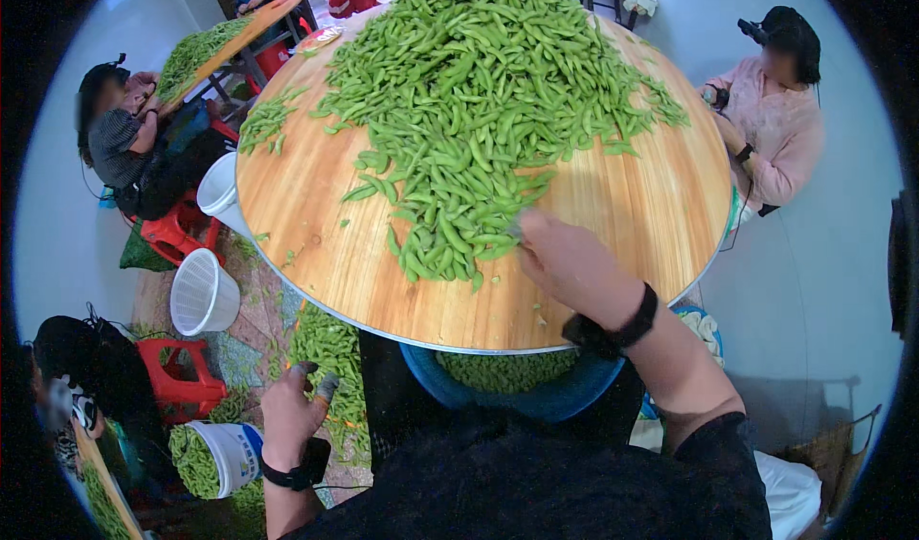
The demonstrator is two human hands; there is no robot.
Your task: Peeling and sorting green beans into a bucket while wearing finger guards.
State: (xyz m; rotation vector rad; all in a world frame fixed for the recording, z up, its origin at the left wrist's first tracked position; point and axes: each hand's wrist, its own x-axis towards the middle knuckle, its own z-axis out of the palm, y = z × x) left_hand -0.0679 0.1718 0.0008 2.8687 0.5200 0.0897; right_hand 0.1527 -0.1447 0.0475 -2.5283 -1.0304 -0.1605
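A large heap of green soybean pods (469,90) covers the far and middle part of the round wooden table (632,224), tapering toward me. At the heap's near right edge, my right hand (570,262) reaches over the wood with its fingertips at the pods; the fingers are blurred and partly hidden. Left of the table and lower, my left hand (295,404) is raised over pods strewn on the floor. Its thumb and forefinger stand apart, with coverings on the tips, and nothing shows between them. Below the table's front edge, a blue tub (421,372) holds small green beans.
A white basket (205,293), a white bucket (220,191) and a red stool (180,377) stand at left. A pod-filled white bucket (235,456) is beside my left forearm. People sit at left and at the table's right side. Another pod-covered table (258,25) is far left.
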